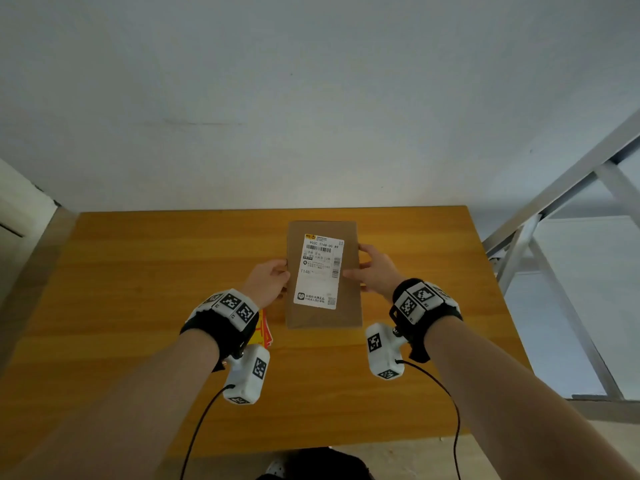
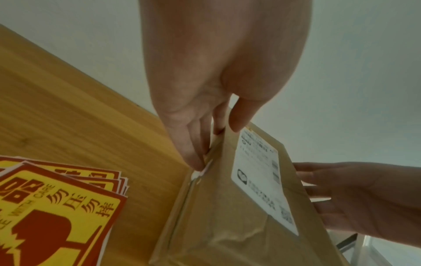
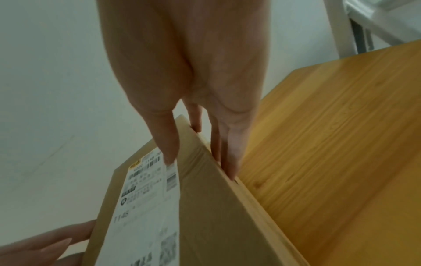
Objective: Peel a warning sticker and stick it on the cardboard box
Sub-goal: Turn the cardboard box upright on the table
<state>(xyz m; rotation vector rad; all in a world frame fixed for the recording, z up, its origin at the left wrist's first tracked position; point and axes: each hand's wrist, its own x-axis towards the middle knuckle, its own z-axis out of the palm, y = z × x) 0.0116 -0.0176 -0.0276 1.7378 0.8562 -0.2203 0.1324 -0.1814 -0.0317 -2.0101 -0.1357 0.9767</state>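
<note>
A flat brown cardboard box (image 1: 323,318) lies lengthwise in the middle of the wooden table (image 1: 138,289), with a white shipping label (image 1: 320,270) on top. My left hand (image 1: 282,277) grips its left edge, thumb on the top (image 2: 216,129) and fingers down the side. On the opposite edge my right hand (image 1: 356,263) holds the box, thumb on the label's edge (image 3: 200,162), fingers along the side wall. A stack of red-and-yellow warning stickers (image 2: 56,207) lies just left of the box, mostly hidden under my left wrist (image 1: 263,332) in the head view.
The table's far edge meets a white wall just behind the box. A grey metal frame (image 1: 554,237) stands off the table's right side. Bare tabletop stretches left of the stickers and right of the box.
</note>
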